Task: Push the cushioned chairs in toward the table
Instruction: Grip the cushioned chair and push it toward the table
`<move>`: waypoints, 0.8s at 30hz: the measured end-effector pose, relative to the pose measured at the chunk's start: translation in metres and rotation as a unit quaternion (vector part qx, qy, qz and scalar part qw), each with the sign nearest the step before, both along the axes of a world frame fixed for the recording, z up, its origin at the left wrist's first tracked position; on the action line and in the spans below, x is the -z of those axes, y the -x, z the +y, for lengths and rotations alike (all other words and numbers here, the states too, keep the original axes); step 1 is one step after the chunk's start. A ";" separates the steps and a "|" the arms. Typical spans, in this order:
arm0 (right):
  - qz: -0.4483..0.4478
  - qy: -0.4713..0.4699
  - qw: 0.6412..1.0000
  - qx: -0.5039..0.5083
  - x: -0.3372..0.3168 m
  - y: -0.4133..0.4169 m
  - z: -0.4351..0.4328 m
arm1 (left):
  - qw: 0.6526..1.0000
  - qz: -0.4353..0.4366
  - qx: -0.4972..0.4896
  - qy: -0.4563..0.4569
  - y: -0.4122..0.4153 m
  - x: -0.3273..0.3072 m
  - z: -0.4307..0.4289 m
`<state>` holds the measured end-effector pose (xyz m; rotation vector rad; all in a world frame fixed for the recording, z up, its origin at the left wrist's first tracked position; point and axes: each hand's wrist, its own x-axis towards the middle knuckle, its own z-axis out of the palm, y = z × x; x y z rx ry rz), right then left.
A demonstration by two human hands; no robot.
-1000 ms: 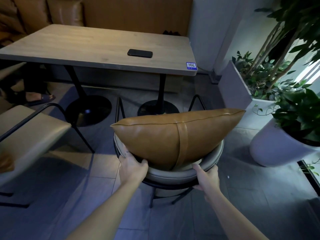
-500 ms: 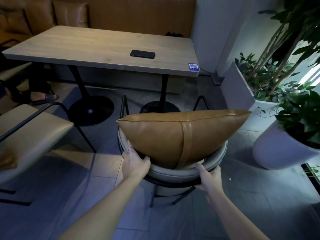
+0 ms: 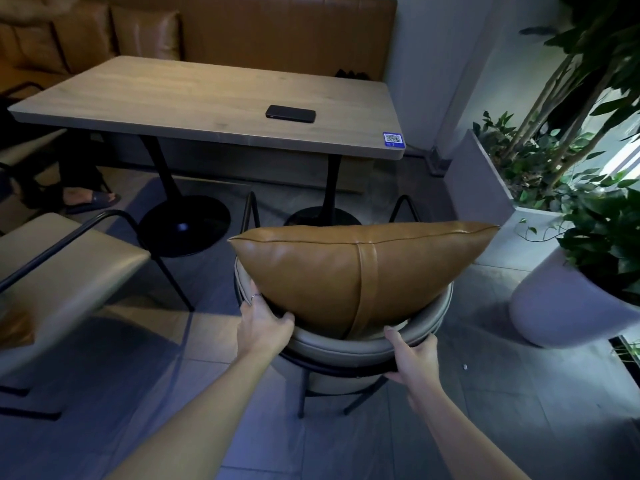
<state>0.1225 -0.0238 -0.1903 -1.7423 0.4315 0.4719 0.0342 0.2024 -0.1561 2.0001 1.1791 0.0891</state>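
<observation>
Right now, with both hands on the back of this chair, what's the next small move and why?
Probably keep pushing the chair straight ahead toward the table. The left hand and right hand grip its curved backrest, bare floor shows between its front legs and the table's edge, and the table's right pedestal base sits directly ahead.

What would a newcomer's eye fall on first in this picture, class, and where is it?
Most striking is the big tan leather cushion strapped to the round grey chair back at centre, gripped by the left hand and right hand. Beyond it stands the pale wooden rectangular table with a black phone lying flat near its right end.
</observation>
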 end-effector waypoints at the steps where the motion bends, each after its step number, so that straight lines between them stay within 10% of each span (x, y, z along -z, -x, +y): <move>1: -0.001 -0.002 1.000 0.001 0.000 -0.001 0.002 | 1.000 -0.005 0.002 0.000 -0.001 0.001 0.002; 24: -0.008 0.005 1.000 -0.012 -0.015 -0.029 0.060 | 0.999 -0.021 0.020 -0.016 -0.044 0.020 0.065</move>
